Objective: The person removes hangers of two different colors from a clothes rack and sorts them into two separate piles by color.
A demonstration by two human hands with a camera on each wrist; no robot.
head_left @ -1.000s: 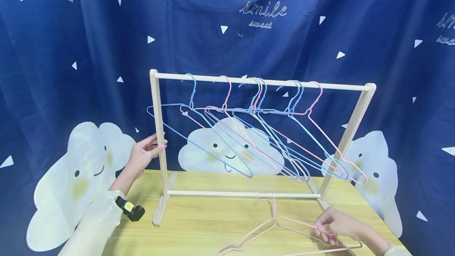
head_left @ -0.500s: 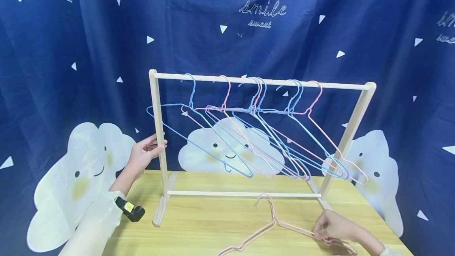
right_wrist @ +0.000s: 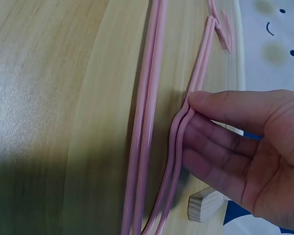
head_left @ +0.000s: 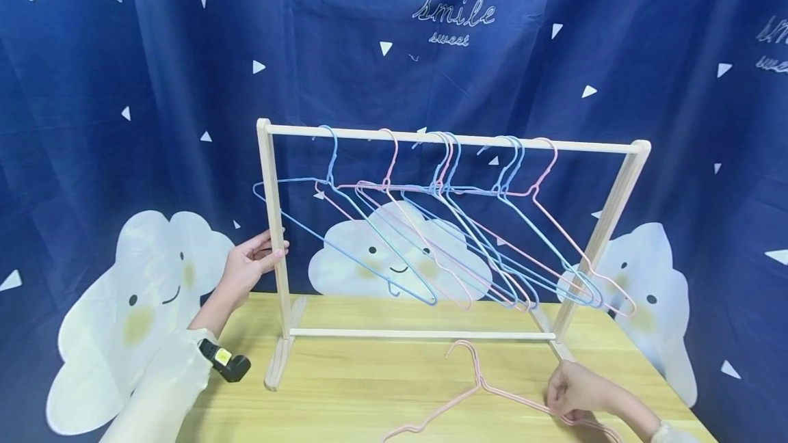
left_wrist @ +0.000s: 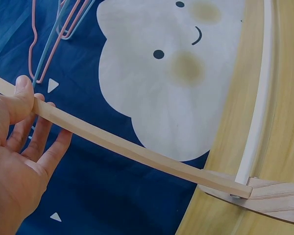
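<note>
A wooden clothes rack (head_left: 277, 210) stands on the table, and my left hand (head_left: 245, 269) holds its left post between thumb and fingers. The left wrist view shows the thumb on the near side of the post (left_wrist: 122, 142) with the fingertips behind it. At the front right, my right hand (head_left: 581, 392) pinches the right shoulder of two pink clothes hangers (head_left: 517, 399) lying one on the other. Close up in the right wrist view, the paired pink wires of the hangers (right_wrist: 147, 98) run side by side; their lower edge is cut off in the head view.
Several blue and pink hangers (head_left: 335, 152) hang from the rack's top rail (head_left: 357, 133). A white lower bar (head_left: 394, 335) joins the rack's feet (head_left: 275, 368) on the wooden table (head_left: 246, 409). Behind it hangs a dark blue curtain (head_left: 345, 74) with white clouds.
The two pink hangers, spread apart a second ago, now lie lined up together. My right hand has shifted slightly along their shoulder. My left hand stays on the post.
</note>
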